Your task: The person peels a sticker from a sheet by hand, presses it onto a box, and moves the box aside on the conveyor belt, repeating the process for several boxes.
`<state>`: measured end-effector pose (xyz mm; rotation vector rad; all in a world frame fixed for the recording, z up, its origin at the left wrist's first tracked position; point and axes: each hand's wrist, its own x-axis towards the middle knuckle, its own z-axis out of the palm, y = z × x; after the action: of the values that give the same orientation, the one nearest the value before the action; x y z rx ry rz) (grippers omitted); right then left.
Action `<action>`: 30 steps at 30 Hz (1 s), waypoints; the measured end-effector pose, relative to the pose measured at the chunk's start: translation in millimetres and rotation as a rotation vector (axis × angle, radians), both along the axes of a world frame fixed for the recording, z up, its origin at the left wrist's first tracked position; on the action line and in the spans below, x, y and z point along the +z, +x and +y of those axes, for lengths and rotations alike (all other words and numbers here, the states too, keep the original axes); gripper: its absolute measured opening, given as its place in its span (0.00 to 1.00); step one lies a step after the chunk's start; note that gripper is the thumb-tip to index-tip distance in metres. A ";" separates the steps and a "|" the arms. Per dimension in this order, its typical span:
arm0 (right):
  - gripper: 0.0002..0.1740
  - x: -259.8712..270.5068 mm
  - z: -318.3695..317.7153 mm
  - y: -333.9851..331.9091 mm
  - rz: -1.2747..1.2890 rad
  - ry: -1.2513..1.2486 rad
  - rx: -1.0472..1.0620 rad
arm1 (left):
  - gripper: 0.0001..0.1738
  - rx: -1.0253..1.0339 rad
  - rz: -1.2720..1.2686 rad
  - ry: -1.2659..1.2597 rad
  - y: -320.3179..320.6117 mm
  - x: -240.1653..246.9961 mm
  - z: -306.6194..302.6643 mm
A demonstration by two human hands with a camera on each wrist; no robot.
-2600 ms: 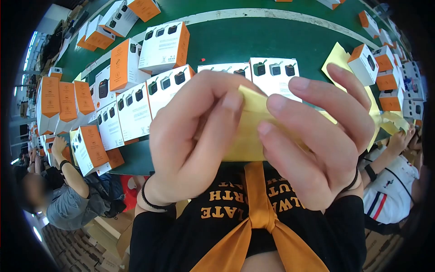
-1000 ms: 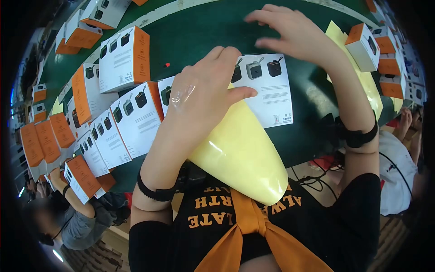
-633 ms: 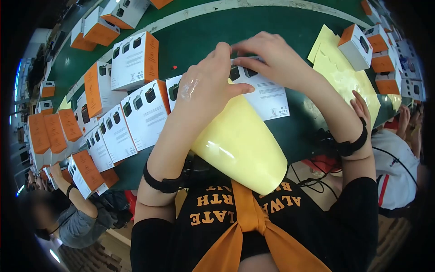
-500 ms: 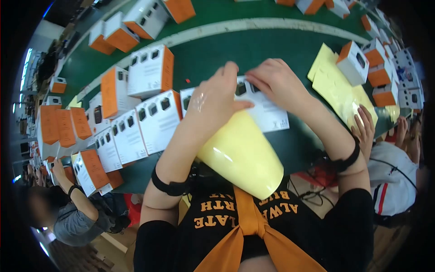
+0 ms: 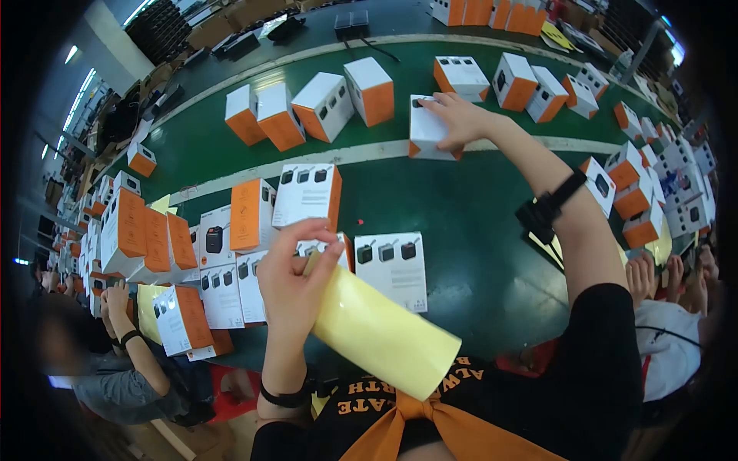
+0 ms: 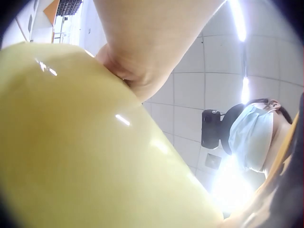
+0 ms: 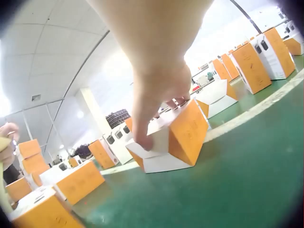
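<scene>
My left hand (image 5: 290, 288) pinches one end of a glossy yellow sheet (image 5: 388, 330), which curves down in front of my chest. The same sheet (image 6: 95, 142) fills much of the left wrist view. Far forward, my right hand (image 5: 465, 123) grips a white and orange product box (image 5: 425, 140) from above. In the right wrist view the thumb lies along the near side of this box (image 7: 189, 135) and the other fingers reach over its far side, partly hidden. A flat-lying white box (image 5: 390, 269) with printed speakers sits just right of my left hand.
White and orange boxes (image 5: 309, 192) crowd the left of the green table (image 5: 484, 230). More boxes (image 5: 327, 107) stand in a row beyond the pale strip (image 5: 369, 154). Others are stacked at the right (image 5: 634, 196). People sit on both sides, with hands (image 5: 642, 276) near the right edge.
My right hand has left the flat box near my left hand and reached far forward onto another box. The left hand still holds the yellow sheet. The head view has tilted up.
</scene>
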<state>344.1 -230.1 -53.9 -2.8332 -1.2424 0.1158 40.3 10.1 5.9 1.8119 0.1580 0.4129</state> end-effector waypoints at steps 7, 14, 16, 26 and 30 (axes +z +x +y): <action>0.47 30.9 97.9 57.6 0.120 0.395 -0.274 | 0.14 0.038 0.080 0.049 -0.1 4.5 11.6; 0.33 2.1 83.1 33.6 -0.257 0.697 -0.286 | 0.15 -0.321 0.041 0.486 14.7 -6.1 9.9; 0.30 36.3 47.2 -10.4 -0.185 0.817 -0.148 | 0.20 -0.589 0.124 0.660 17.7 -14.2 -0.2; 0.17 35.2 -49.2 -193.1 0.862 1.153 -0.375 | 0.18 -0.875 0.044 1.076 13.4 -56.3 -53.1; 0.15 -10.7 -63.6 -229.8 0.979 1.180 -0.538 | 0.19 -0.802 0.037 1.218 12.0 -56.8 -52.7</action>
<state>114.2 -293.7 -64.6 -1.5636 -0.1476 0.4685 52.3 -42.6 -50.8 2.8253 -0.9721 -0.1828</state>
